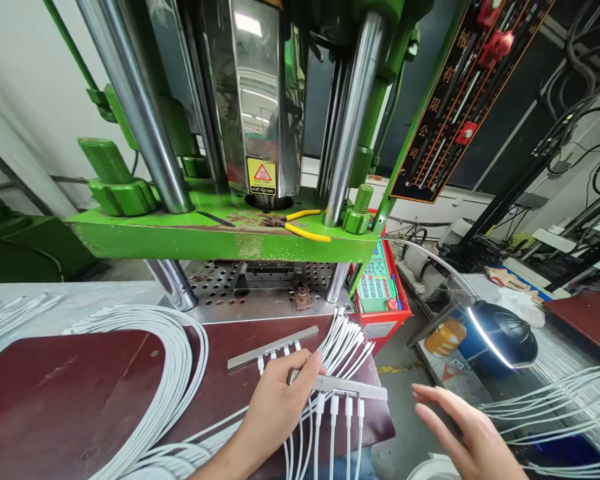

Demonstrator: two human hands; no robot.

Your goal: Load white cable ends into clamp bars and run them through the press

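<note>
I can't see the far fingertips of the left hand (280, 397), because its own knuckles cover them. It also hides one end of the near metal bar (355, 388). The left arm is cut off at the bottom of my view, and so is the wrist of the right hand (473, 437). The left arm leans in over the red-brown surface (220, 387), and I have the left thumb and pointing finger pinched on the near bar. The right hand is open in the air, thumb and fingers apart, out past the surface's right edge.

The near bar sticks out to the right of the left hand, and its tip is by the surface's right edge. I can't tell if the bar touches the surface. Four white plugs (334, 403) hang in a row from it, toward the front edge.

Just behind the left hand, the far metal bar (273, 347) lies slanted, with more white plugs on it. A bunch of white cable ends (345, 340) sits near the back right corner. A big loop of white cables (180, 360) curves across the left part. Past the back edge stands a green press (230, 243), with yellow-handled pliers (307, 233) on it.
</note>
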